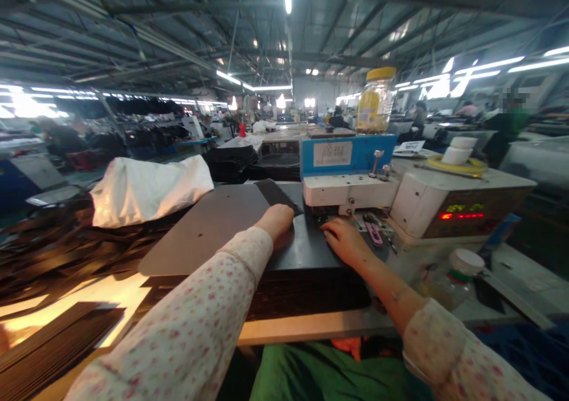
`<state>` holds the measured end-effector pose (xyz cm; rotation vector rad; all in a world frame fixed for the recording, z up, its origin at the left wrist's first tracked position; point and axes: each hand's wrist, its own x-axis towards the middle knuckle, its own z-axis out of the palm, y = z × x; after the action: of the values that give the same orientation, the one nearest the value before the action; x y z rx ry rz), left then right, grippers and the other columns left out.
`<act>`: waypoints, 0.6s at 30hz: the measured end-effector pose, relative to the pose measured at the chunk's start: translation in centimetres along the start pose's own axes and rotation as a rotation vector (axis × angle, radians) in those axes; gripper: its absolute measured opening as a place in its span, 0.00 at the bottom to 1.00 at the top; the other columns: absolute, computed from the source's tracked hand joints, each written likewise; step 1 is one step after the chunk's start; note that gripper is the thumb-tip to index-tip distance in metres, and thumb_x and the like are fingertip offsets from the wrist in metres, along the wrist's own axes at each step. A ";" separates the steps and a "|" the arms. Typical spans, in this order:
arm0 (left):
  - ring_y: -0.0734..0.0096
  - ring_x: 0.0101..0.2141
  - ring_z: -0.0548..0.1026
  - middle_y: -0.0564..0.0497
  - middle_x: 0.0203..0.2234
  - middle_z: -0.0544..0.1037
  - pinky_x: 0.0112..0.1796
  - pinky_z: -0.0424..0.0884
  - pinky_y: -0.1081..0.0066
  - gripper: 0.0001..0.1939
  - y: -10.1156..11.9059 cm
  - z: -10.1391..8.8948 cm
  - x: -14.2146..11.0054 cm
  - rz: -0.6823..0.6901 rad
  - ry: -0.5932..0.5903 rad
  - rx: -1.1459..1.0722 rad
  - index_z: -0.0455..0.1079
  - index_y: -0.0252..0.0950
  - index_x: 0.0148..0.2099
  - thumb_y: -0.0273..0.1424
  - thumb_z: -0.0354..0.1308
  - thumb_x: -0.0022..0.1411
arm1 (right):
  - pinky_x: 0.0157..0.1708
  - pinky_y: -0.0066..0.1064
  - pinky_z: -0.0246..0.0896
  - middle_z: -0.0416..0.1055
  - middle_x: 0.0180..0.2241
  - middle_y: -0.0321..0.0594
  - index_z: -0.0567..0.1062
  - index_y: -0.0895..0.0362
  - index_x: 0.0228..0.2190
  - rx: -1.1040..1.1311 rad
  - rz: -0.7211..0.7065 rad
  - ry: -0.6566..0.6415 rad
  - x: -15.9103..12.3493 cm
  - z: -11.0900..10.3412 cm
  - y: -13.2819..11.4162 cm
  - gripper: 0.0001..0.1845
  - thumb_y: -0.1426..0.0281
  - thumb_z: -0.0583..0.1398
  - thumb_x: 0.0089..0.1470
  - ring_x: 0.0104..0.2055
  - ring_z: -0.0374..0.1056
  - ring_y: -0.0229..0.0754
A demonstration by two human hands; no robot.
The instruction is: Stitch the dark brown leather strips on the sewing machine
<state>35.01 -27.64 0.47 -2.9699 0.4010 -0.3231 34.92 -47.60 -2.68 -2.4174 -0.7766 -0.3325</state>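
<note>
My left hand [278, 223] is closed over the near end of a flat dark strip of material [274, 192], which lies on a smooth grey metal plate [200, 217]. My right hand [349, 241] rests at the plate's right part, fingers stretched toward the white head of a bench machine [329, 191]. Its fingertips are just in front of the machine's mouth, and nothing shows in them. Right of that hand lies a pair of pink-handled snips [372, 230]. What sits under the machine head is hard to make out.
A white cloth bag [151, 187] lies over brown strips [89, 247] at left. A stack of brown pieces [53, 341] is at lower left. A control box [462, 205] with lit digits stands right, with a clear jar [457, 276] before it. A yellow-lidded jar [377, 101] tops the machine.
</note>
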 end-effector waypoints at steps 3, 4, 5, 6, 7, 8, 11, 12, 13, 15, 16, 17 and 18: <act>0.59 0.37 0.71 0.40 0.33 0.72 0.40 0.66 0.66 0.08 -0.6 0.2 0.1 -0.044 0.019 0.029 0.68 0.29 0.35 0.27 0.51 0.54 | 0.43 0.29 0.56 0.68 0.36 0.43 0.73 0.59 0.36 0.008 -0.008 0.031 -0.5 0.0 -0.2 0.12 0.74 0.52 0.51 0.41 0.63 0.39; 0.60 0.37 0.71 0.41 0.33 0.72 0.39 0.66 0.67 0.09 -0.9 0.2 -0.1 -0.064 0.026 0.031 0.68 0.29 0.35 0.26 0.48 0.56 | 0.43 0.29 0.56 0.68 0.36 0.43 0.73 0.59 0.36 0.026 -0.013 0.044 -0.8 -0.1 -0.3 0.12 0.74 0.52 0.51 0.41 0.63 0.39; 0.62 0.36 0.71 0.41 0.33 0.72 0.38 0.66 0.67 0.11 -1.2 0.1 -0.5 -0.079 0.033 0.034 0.68 0.30 0.35 0.26 0.45 0.58 | 0.42 0.29 0.56 0.68 0.35 0.43 0.73 0.59 0.36 0.058 -0.022 0.058 -1.3 -0.3 -0.6 0.12 0.73 0.51 0.51 0.40 0.63 0.39; 0.63 0.36 0.71 0.42 0.33 0.72 0.38 0.66 0.68 0.12 -1.4 0.0 -1.2 -0.088 0.037 0.035 0.68 0.31 0.34 0.25 0.43 0.60 | 0.42 0.29 0.56 0.68 0.35 0.42 0.73 0.59 0.35 0.105 -0.033 0.071 -2.0 -0.6 -0.8 0.12 0.72 0.51 0.52 0.40 0.64 0.39; 0.64 0.36 0.70 0.43 0.32 0.72 0.37 0.66 0.68 0.13 -1.5 -0.2 -2.1 -0.088 0.040 0.034 0.67 0.31 0.33 0.26 0.42 0.61 | 0.41 0.29 0.57 0.68 0.34 0.42 0.73 0.58 0.35 0.166 -0.041 0.084 -2.8 -0.8 -1.2 0.12 0.71 0.51 0.52 0.39 0.64 0.39; 0.65 0.36 0.70 0.44 0.32 0.72 0.37 0.66 0.69 0.13 -1.4 -0.5 -3.2 -0.081 0.041 0.031 0.67 0.32 0.33 0.26 0.41 0.61 | 0.40 0.28 0.57 0.69 0.34 0.41 0.73 0.57 0.35 0.241 -0.037 0.090 -3.7 -1.1 -1.6 0.12 0.70 0.51 0.53 0.38 0.64 0.38; 0.66 0.33 0.69 0.47 0.30 0.71 0.34 0.67 0.69 0.12 0.5 -1.9 -7.6 -0.018 0.035 0.006 0.65 0.34 0.32 0.27 0.42 0.61 | 0.30 0.25 0.59 0.69 0.27 0.37 0.73 0.56 0.32 0.494 0.088 0.012 -6.7 -1.2 -2.7 0.15 0.63 0.50 0.54 0.28 0.65 0.35; 0.67 0.33 0.69 0.47 0.29 0.70 0.33 0.67 0.69 0.11 1.5 -2.6 -9.2 0.013 0.024 -0.004 0.65 0.34 0.32 0.27 0.42 0.61 | 0.26 0.25 0.58 0.68 0.25 0.36 0.73 0.57 0.31 0.574 0.154 -0.050 -7.6 -1.0 -3.1 0.17 0.60 0.49 0.54 0.25 0.64 0.34; 0.67 0.32 0.69 0.48 0.29 0.70 0.32 0.67 0.69 0.11 2.8 -3.2 -10.7 0.044 0.008 -0.012 0.64 0.34 0.32 0.26 0.42 0.61 | 0.22 0.24 0.56 0.68 0.24 0.36 0.72 0.58 0.31 0.656 0.223 -0.124 -8.4 -0.7 -3.3 0.20 0.57 0.48 0.53 0.22 0.63 0.33; 0.67 0.31 0.68 0.48 0.27 0.70 0.31 0.67 0.69 0.10 5.5 -4.7 -13.4 0.114 -0.048 -0.033 0.64 0.34 0.31 0.25 0.43 0.60 | 0.16 0.24 0.53 0.68 0.23 0.37 0.71 0.60 0.32 0.820 0.329 -0.280 -9.6 0.3 -3.8 0.26 0.52 0.46 0.52 0.20 0.62 0.34; 0.67 0.31 0.68 0.49 0.27 0.70 0.32 0.67 0.68 0.09 6.8 -5.4 -14.4 0.158 -0.076 -0.058 0.64 0.34 0.30 0.25 0.44 0.60 | 0.16 0.24 0.53 0.69 0.24 0.38 0.71 0.61 0.33 0.897 0.359 -0.334 -10.0 0.9 -4.0 0.27 0.51 0.46 0.51 0.21 0.63 0.35; 0.67 0.31 0.68 0.49 0.27 0.70 0.32 0.67 0.68 0.09 8.0 -6.1 -15.2 0.209 -0.103 -0.103 0.65 0.35 0.31 0.26 0.44 0.60 | 0.17 0.24 0.55 0.70 0.25 0.39 0.71 0.61 0.34 0.965 0.369 -0.368 -10.4 1.4 -4.2 0.27 0.51 0.48 0.51 0.23 0.65 0.36; 0.68 0.32 0.68 0.50 0.28 0.71 0.33 0.67 0.69 0.08 9.0 -6.7 -15.7 0.267 -0.122 -0.164 0.65 0.35 0.32 0.27 0.45 0.60 | 0.20 0.25 0.58 0.70 0.26 0.39 0.71 0.61 0.34 1.013 0.360 -0.383 -10.7 1.8 -4.4 0.25 0.52 0.50 0.50 0.25 0.66 0.37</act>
<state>16.43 -32.63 2.56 -3.0182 0.8341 -0.0835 23.83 -48.44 -6.29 -1.5857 -0.4600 0.5640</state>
